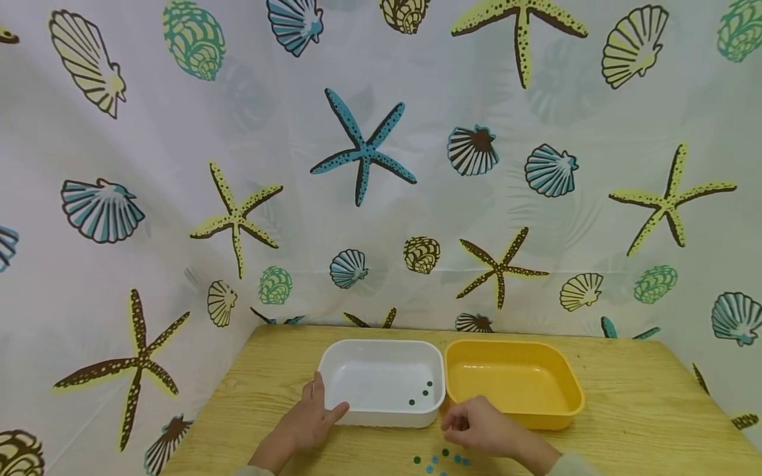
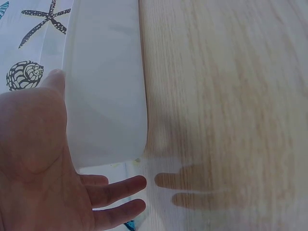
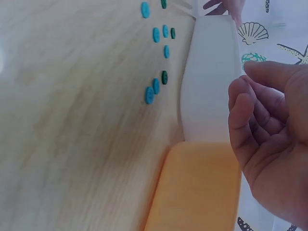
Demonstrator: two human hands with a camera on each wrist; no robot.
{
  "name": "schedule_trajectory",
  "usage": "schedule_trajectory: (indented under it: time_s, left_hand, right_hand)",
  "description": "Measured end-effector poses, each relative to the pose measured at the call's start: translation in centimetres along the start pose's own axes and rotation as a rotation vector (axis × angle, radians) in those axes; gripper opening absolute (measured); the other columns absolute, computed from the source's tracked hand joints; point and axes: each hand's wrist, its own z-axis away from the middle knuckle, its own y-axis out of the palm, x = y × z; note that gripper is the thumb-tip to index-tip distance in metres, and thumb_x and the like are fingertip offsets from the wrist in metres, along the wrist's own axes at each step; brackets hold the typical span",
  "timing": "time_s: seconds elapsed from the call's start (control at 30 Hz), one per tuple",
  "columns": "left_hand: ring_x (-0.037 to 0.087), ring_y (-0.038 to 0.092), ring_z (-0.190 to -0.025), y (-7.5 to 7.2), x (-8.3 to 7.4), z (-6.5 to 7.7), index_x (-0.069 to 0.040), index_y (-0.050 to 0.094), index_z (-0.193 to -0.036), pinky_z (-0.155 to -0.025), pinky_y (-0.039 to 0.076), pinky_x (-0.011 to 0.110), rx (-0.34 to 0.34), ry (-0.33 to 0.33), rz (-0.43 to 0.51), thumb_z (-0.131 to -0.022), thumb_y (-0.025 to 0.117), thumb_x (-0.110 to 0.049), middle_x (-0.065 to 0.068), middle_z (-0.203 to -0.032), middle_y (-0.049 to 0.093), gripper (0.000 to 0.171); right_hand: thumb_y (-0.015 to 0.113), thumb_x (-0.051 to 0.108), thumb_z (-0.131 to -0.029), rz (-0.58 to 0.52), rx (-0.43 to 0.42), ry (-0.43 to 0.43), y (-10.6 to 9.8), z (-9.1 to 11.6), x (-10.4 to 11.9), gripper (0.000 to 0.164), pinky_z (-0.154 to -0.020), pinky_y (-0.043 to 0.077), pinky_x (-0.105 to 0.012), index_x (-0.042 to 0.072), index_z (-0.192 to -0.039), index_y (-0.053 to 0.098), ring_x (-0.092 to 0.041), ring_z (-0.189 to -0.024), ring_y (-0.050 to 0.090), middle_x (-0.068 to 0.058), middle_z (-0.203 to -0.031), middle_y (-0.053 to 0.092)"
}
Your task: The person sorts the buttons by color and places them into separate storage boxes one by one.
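My left hand (image 1: 306, 420) rests at the front left corner of a white plastic tray (image 1: 381, 418), its thumb by the rim and its fingers straight along the left end. Three small dark green buttons (image 1: 412, 402) lie inside that tray, towards the right. Close to the front corner where the white tray meets a yellow tray (image 1: 542, 421), my right hand (image 1: 482, 426) hovers with curled fingers. Its thumb and index fingertip (image 3: 234, 86) come together; whether something small sits between them is hidden. Blue buttons (image 3: 149, 95) and green buttons (image 3: 164, 77) lie scattered on the table in front.
Both trays stand side by side on a light wood-grain table (image 1: 643, 396). A white curtain (image 1: 417, 211) printed with shells and starfish hangs behind and at both sides, close to the table's edges.
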Motion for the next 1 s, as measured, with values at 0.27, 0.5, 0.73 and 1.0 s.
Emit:
schedule_trajectory:
  time_s: [0.27, 0.5, 0.73, 1.0]
  left_hand:
    - [0.041, 0.055, -0.104, -0.1, 0.0, -0.1, 0.017, 0.004, -0.143, -0.086, 0.045, 0.051, -0.003, 0.003, 0.006, -0.095, 0.045, -0.053, 0.038, -0.143, 0.018, 0.095]
    - [0.041, 0.055, -0.105, 0.1, 0.2, -0.2, 0.017, 0.003, -0.143, -0.087, 0.045, 0.051, -0.011, 0.005, 0.007, -0.095, 0.046, -0.054, 0.037, -0.143, 0.018, 0.095]
    - [0.041, 0.055, -0.106, 0.2, 0.4, -0.2, 0.017, 0.003, -0.143, -0.087, 0.045, 0.052, -0.008, -0.004, 0.011, -0.094, 0.045, -0.056, 0.037, -0.144, 0.018, 0.097]
    - [0.04, 0.056, -0.103, 0.1, 0.3, -0.2, 0.017, 0.004, -0.143, -0.086, 0.045, 0.052, -0.012, -0.008, 0.008, -0.094, 0.045, -0.057, 0.037, -0.143, 0.02, 0.098]
  right_hand:
    - [0.069, 0.013, -0.086, 0.064, 0.038, 0.019, 1.2, 0.4, -1.3, 0.008, -0.051, 0.041, -0.018, 0.007, -0.09, 0.071, -0.001, -0.056, 0.049, 0.011, -0.064, 0.057]
    - [0.069, 0.015, -0.086, 0.056, 0.048, 0.083, 1.8, 0.5, -2.0, 0.01, -0.052, 0.043, -0.021, 0.008, -0.093, 0.071, -0.004, -0.058, 0.05, 0.008, -0.067, 0.058]
    - [0.07, 0.013, -0.083, 0.04, 0.058, 0.134, 2.1, 0.4, -2.3, 0.01, -0.056, 0.046, -0.022, 0.01, -0.093, 0.071, -0.006, -0.062, 0.054, 0.008, -0.071, 0.06]
    - [0.071, 0.011, -0.082, 0.03, 0.068, 0.136, 2.2, 0.5, -2.2, 0.009, -0.057, 0.045, -0.021, 0.012, -0.091, 0.071, -0.005, -0.062, 0.052, 0.008, -0.073, 0.06]
